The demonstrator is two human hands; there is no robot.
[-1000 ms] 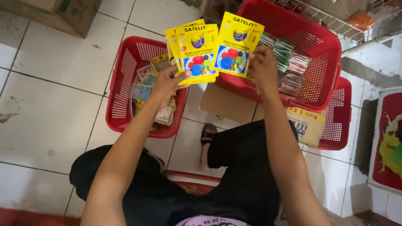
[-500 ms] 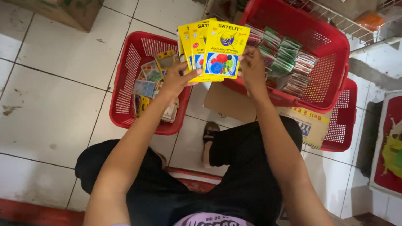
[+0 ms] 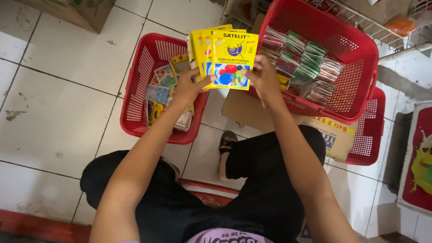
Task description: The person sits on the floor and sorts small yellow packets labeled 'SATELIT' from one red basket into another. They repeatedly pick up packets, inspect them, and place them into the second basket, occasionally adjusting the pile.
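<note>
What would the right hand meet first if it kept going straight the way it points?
Probably the upper red basket and its rows of small sachets; the right hand points that way, though depth is unclear.

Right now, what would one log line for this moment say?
left hand: holds yellow packets | right hand: holds same packets | below: red basket of mixed packets | right: red basket of sachets

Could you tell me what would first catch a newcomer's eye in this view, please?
The fan of bright yellow packets held up at top centre stands out first, pinched between the left hand and right hand. Next come two red baskets on the tiled floor: a small basket of mixed sachets on the left and a large basket of upright sachets on the right.
</note>
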